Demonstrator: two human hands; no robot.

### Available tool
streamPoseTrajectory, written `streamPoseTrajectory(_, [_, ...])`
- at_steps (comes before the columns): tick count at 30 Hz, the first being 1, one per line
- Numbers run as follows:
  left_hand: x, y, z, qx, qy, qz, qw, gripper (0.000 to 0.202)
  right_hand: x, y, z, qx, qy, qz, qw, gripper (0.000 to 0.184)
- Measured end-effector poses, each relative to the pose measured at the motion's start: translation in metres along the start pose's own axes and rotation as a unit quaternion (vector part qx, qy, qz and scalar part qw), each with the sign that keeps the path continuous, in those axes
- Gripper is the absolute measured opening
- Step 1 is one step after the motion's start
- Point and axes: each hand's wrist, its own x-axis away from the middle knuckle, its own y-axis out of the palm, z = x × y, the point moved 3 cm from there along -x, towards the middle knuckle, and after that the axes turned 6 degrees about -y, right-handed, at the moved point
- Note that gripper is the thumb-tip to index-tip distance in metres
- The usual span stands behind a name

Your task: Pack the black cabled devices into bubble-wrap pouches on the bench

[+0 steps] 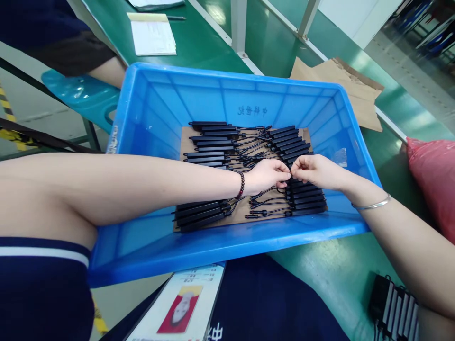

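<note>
A blue plastic bin [170, 97] holds two columns of slim black bar-shaped devices with short cables. The left column of devices [204, 215] and the right column of devices [308, 206] lie with their cables [270, 213] toward the middle. My left hand [268, 176] reaches across the bin, thumb and fingers pinched, beside the right column. Facing it, my right hand [314, 171] is also pinched, its fingertips almost meeting the left ones just above the right column. Whatever is between the fingertips is too small or hidden to make out.
Brown cardboard [241, 215] lines the bin's floor. A notepad [152, 35] lies on the green table [199, 45] behind. Torn cardboard [336, 90] is at back right, a red sack [435, 180] farther right. Another person sits on a turquoise stool [81, 97]. More devices [394, 308] lie lower right.
</note>
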Motion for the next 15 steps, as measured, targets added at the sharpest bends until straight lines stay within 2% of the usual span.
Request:
streamPoseTrajectory(4, [0.001, 0.000, 0.001, -0.088, 0.005, -0.024, 0.996, 0.006, 0.003, 0.002, -0.010, 0.065, 0.001, -0.030, 0.997, 0.011])
streamPoseTrajectory(7, [0.001, -0.001, 0.000, -0.133, 0.021, -0.045, 0.990, 0.006, 0.003, 0.003, -0.009, 0.081, 0.026, -0.041, 0.996, 0.010])
streamPoseTrajectory(12, [-0.001, 0.000, -0.005, -0.107, 0.041, -0.061, 0.991, 0.008, 0.003, 0.008, 0.003, -0.023, 0.066, -0.084, 0.994, 0.007])
streamPoseTrajectory(15, [-0.002, -0.003, -0.008, -0.077, 0.060, -0.056, 0.994, 0.007, 0.001, 0.010, 0.007, -0.109, 0.096, -0.063, 0.987, 0.011])
